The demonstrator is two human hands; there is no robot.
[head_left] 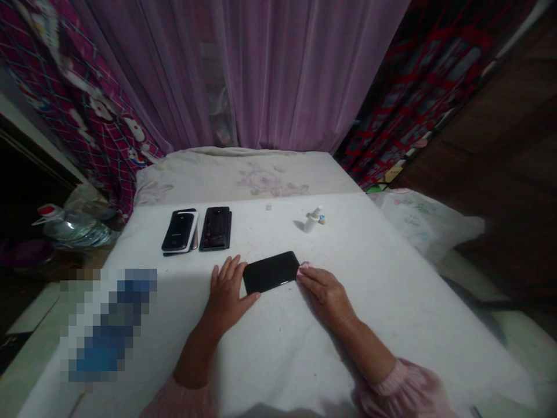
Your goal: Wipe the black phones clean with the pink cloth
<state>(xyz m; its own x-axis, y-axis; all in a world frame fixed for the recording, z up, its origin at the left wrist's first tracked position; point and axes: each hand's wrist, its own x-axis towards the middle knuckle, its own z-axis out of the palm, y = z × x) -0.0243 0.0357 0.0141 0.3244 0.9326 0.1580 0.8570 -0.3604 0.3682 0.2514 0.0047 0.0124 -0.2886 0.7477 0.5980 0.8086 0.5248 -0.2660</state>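
A black smartphone lies flat on the white cloth, its dark glossy face upward. My left hand steadies its left end, with the thumb along the near edge and the index finger by the far corner; the other fingers are stretched out on the cloth. At the phone's right end, my right hand pinches a small pink cloth against the edge. Most of that cloth is hidden under the fingers.
Beyond my left hand lie a stack of phones and a second dark stack. A small white spray bottle stands at the back right. Purple curtains hang behind the table. A pixelated patch covers something at left.
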